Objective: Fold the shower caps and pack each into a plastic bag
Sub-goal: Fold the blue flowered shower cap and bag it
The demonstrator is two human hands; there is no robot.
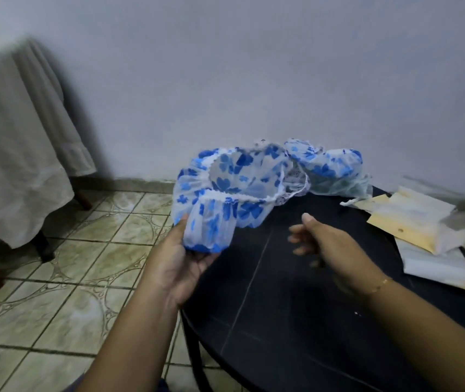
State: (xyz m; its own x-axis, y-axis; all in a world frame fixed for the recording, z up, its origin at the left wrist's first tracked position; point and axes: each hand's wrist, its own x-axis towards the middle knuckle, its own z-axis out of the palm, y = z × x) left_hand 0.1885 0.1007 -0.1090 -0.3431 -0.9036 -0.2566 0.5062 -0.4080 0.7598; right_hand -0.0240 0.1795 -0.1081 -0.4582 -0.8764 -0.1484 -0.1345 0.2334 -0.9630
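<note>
Folding just begun: left hand (181,261) gripping the blue-flowered shower cap (225,193) at its edge, above the near-left rim of the dark round table (282,306). Right hand (324,241) loosely open, empty, beside it. Next, probably: catching the opposite edge.

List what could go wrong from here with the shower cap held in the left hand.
1. The left hand grips only one edge of the shower cap; the rest hangs past the black table rim and might slip to the tiled floor.
2. Its elastic seems to touch the second cap, which could be dragged along.
3. The right hand is blurred and holds nothing, so folding lacks support.
</note>
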